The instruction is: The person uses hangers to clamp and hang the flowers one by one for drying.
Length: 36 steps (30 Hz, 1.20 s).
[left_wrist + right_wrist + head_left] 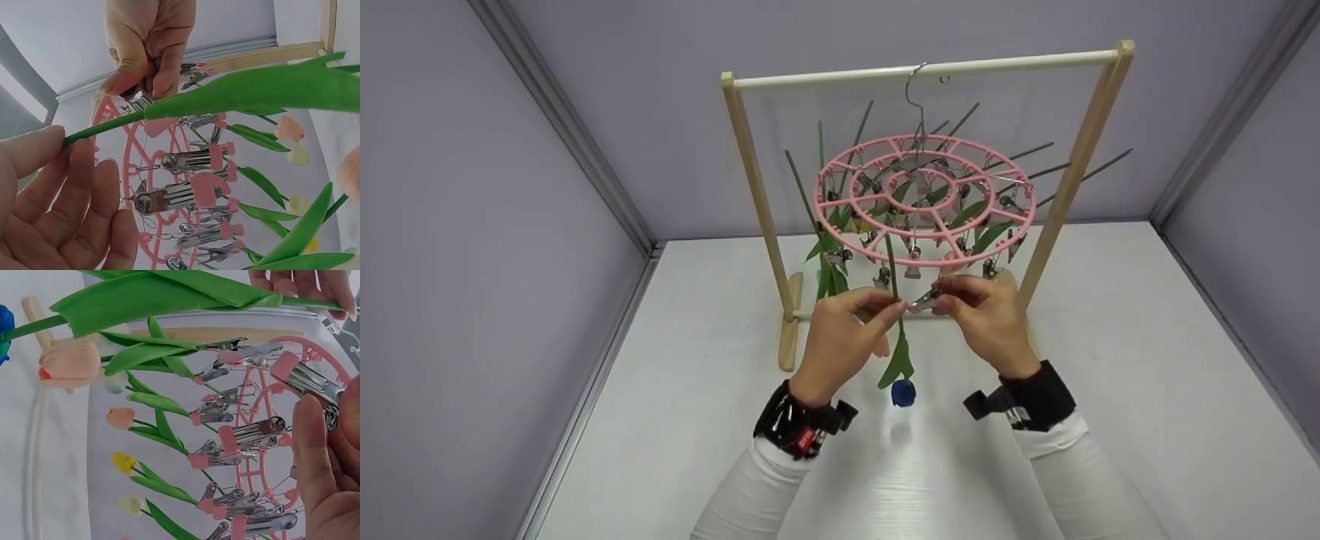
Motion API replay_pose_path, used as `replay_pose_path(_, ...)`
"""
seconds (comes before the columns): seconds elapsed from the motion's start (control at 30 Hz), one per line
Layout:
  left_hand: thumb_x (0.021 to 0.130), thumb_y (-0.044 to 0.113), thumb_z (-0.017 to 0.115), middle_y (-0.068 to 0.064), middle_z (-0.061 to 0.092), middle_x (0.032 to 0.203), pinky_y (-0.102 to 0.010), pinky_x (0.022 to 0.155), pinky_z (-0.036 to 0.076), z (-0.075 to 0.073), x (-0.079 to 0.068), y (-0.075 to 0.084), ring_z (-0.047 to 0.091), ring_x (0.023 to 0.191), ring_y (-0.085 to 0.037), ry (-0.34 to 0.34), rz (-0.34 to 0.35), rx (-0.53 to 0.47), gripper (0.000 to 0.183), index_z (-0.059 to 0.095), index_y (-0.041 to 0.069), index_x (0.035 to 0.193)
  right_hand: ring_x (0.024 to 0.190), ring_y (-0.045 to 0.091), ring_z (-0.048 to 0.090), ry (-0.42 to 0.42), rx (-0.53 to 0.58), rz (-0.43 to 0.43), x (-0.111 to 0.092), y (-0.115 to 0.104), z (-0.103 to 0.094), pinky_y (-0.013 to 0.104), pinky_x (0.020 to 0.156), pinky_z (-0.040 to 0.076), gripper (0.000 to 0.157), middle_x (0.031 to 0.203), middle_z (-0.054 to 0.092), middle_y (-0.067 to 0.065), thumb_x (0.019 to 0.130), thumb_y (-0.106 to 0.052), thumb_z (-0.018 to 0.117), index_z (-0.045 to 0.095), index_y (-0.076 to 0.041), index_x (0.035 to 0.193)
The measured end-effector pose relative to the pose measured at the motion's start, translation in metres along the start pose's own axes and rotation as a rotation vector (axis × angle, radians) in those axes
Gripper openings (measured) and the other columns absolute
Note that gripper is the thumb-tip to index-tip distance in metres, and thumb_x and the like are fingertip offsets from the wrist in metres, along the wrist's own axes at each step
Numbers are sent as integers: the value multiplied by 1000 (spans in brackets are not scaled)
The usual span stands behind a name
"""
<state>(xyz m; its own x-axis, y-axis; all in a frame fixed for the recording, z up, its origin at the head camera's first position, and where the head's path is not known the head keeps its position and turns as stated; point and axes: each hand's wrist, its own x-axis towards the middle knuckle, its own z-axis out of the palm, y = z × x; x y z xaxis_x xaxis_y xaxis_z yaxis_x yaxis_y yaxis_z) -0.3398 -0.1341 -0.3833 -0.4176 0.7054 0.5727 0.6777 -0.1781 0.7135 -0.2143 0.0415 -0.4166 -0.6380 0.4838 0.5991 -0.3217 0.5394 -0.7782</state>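
Note:
My left hand (840, 337) pinches the green stem of a blue artificial tulip (904, 393), which hangs bloom down with its leaf (898, 365) below the fingers. Between the thumb and fingers of my right hand (990, 319) is a metal clip (312, 382) with pink tips, close beside that stem. This clip belongs to a round pink clip hanger (934, 263), just above both hands. In the left wrist view the clip's pink tips (160, 127) overlap the stem near the base of the leaf; I cannot tell whether they grip it.
The hanger's hook (911, 86) rests on the white bar (840, 76) of a wooden stand (757, 187). Several other tulips hang in its clips, among them a peach one (70, 363) and a yellow one (124, 463). Beneath is a white table (697, 375), with grey walls around.

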Motion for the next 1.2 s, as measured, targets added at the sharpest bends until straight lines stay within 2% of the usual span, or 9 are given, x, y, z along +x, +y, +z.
replay_pose_path(0.23, 92, 19, 74, 0, 73, 87, -25, 68, 54, -2, 5, -2, 65, 72, -9, 23, -22, 29, 14, 76, 5, 96, 74, 11, 69, 122, 102, 21, -7, 0, 12, 26, 69, 57, 20, 92, 68, 28, 84, 6, 70, 67, 19, 100)
replay_pose_path(0.43, 91, 17, 74, -1, 73, 87, -25, 68, 54, -3, 9, -3, 64, 73, -9, 38, -18, 56, 14, 76, 5, 97, 75, 13, 70, 185, 175, 24, -8, 0, 16, 28, 69, 58, 21, 98, 69, 21, 86, 4, 72, 67, 21, 97)
replay_pose_path(0.57, 91, 18, 75, -1, 74, 87, -25, 68, 54, -3, 10, -3, 64, 73, -8, 39, -12, 56, 14, 76, 5, 97, 75, 14, 70, 184, 232, 27, -9, 1, 17, 28, 69, 58, 22, 94, 70, 14, 85, 3, 73, 67, 21, 96)
replay_pose_path(0.8, 91, 16, 74, -1, 74, 87, -25, 69, 54, -1, 13, -2, 66, 74, -8, 49, -8, 27, 12, 77, 5, 95, 76, 16, 70, 155, 303, 44, -9, 2, 19, 30, 71, 58, 22, 90, 70, 13, 86, 5, 72, 66, 22, 99)
replay_pose_path(0.97, 91, 15, 74, -1, 74, 88, -24, 70, 55, 0, 14, -1, 66, 76, -8, 45, -10, 26, 12, 77, 5, 95, 77, 16, 70, 127, 308, 50, -9, 1, 18, 31, 71, 58, 20, 92, 68, 13, 86, 7, 70, 65, 22, 99)
replay_pose_path(1.2, 91, 16, 75, -1, 74, 88, -24, 71, 55, 1, 14, 0, 68, 77, -8, 53, 2, 21, 12, 77, 5, 95, 78, 17, 70, 128, 320, 68, -10, 1, 18, 32, 72, 58, 28, 91, 69, 14, 86, -2, 73, 65, 22, 99)
